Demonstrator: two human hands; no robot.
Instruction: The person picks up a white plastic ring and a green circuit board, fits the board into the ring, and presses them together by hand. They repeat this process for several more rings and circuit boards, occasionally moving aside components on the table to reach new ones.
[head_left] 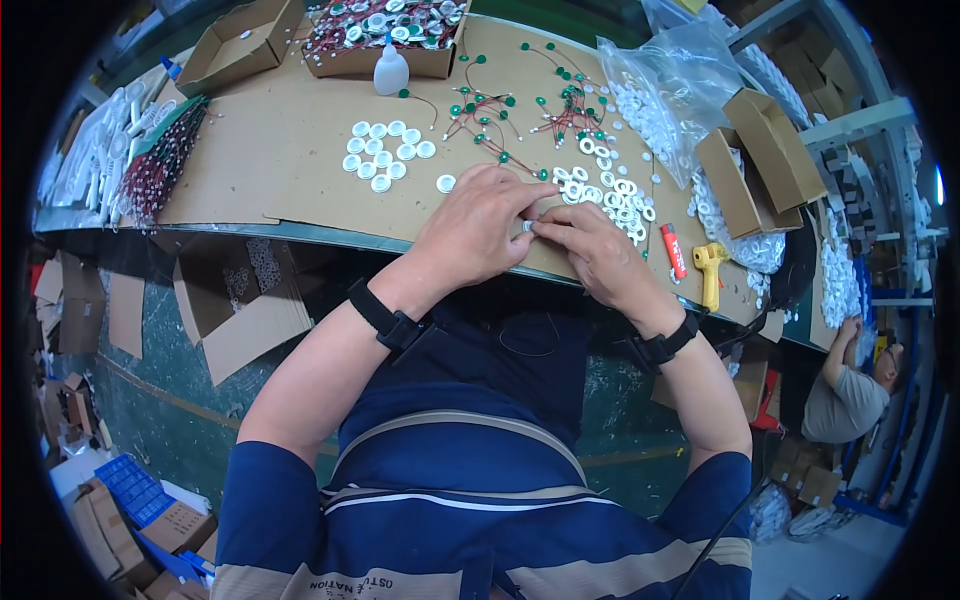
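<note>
At the table's near edge, my left hand (478,222) and my right hand (602,252) meet with bent fingers. Their fingertips pinch a small white round piece (527,227), mostly hidden by the fingers. Just beyond my right hand lies a loose pile of white rings (622,205). Left of my left hand, one white disc (445,183) sits apart from a group of similar white round discs (381,159). Past both hands, green discs with red wires (485,110) lie spread on the cardboard-covered table (290,160).
A white squeeze bottle (391,72) stands before a carton (385,64) heaped with wired parts. Right of my right hand are a red tube (673,251) and a yellow glue gun (711,272). A wire bundle (152,178) lies left. Another person (845,398) is far right.
</note>
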